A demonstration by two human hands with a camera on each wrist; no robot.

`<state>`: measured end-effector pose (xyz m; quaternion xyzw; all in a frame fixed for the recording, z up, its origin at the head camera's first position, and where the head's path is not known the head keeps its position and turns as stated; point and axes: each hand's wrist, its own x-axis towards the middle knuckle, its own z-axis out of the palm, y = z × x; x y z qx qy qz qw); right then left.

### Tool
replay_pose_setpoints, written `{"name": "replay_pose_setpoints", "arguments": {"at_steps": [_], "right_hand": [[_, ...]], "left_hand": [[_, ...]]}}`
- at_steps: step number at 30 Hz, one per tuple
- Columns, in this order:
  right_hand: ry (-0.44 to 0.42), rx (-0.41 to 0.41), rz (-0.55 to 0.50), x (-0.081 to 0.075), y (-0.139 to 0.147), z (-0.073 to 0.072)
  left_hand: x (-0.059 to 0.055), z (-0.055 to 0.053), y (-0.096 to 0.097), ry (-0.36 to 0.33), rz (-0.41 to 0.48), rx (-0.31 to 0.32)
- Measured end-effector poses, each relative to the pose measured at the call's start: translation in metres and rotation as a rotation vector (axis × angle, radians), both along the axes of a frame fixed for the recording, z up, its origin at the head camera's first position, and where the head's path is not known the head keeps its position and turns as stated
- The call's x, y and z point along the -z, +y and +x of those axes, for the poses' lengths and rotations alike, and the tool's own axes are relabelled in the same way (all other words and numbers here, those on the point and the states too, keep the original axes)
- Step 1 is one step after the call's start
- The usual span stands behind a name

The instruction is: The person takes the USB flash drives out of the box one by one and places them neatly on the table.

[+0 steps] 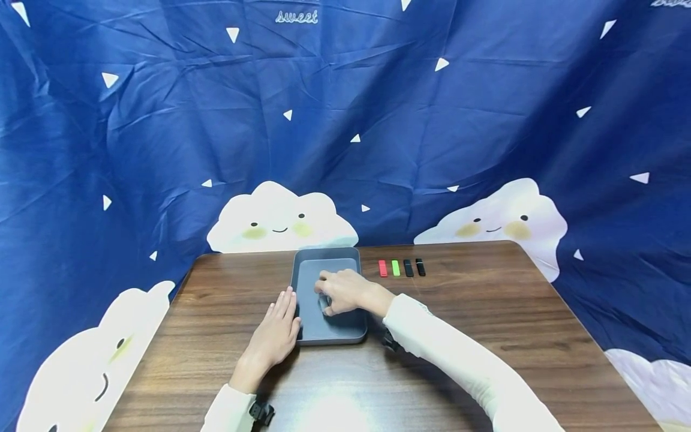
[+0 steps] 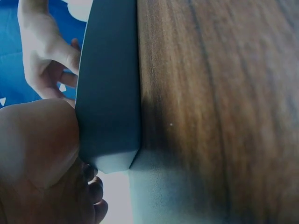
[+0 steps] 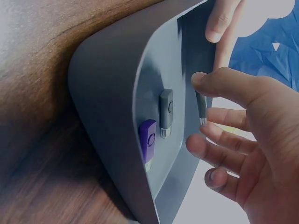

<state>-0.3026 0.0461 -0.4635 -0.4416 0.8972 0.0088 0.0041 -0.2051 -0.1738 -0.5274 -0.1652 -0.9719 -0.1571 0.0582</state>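
A grey tray (image 1: 329, 332) stands on the wooden table. My left hand (image 1: 272, 333) lies along the tray's left rim, fingers straight and touching it. Over the tray floor, my right hand (image 1: 348, 291) pinches a dark grey USB stick (image 3: 202, 106) between thumb and fingers, its metal plug showing in the right wrist view. Inside the tray, near the right wall, lie a purple USB stick (image 3: 148, 140) and another dark grey USB stick (image 3: 166, 109); the right hand and arm hide both in the head view.
To the right of the tray, a red USB stick (image 1: 382, 268), a green one (image 1: 396, 268) and two black ones (image 1: 408, 268) stand in a row on the table (image 1: 486, 300). A blue curtain (image 1: 378, 168) with white clouds hangs behind the table's far edge.
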Motion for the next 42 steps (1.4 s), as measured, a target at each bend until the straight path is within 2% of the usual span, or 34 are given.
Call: {"name": "replay_pose_setpoints", "arguments": {"at_steps": [3, 13, 17, 21, 28, 35, 42], "right_hand": [[0.002, 0.000, -0.016, -0.001, 0.005, 0.001], [-0.012, 0.044, -0.065, -0.010, 0.023, 0.004], [-0.003, 0.063, -0.082, -0.011, 0.030, 0.004], [-0.014, 0.084, -0.095, -0.011, 0.038, 0.005], [-0.037, 0.105, -0.131, -0.013, 0.050, 0.007], [-0.058, 0.131, -0.159, -0.017, 0.057, 0.010], [-0.067, 0.163, -0.168, -0.019, 0.065, 0.011]], "left_hand": [[0.005, -0.002, -0.002, 0.027, -0.021, -0.003], [-0.001, -0.002, -0.002, -0.014, 0.008, -0.004], [0.002, -0.002, -0.003, 0.002, -0.029, -0.010], [0.001, -0.001, -0.003, 0.015, -0.010, -0.002], [-0.007, 0.003, 0.000, -0.035, -0.014, -0.009], [-0.007, 0.004, 0.001, -0.023, 0.013, 0.000], [-0.008, 0.004, 0.001, -0.059, -0.028, -0.019]]}}
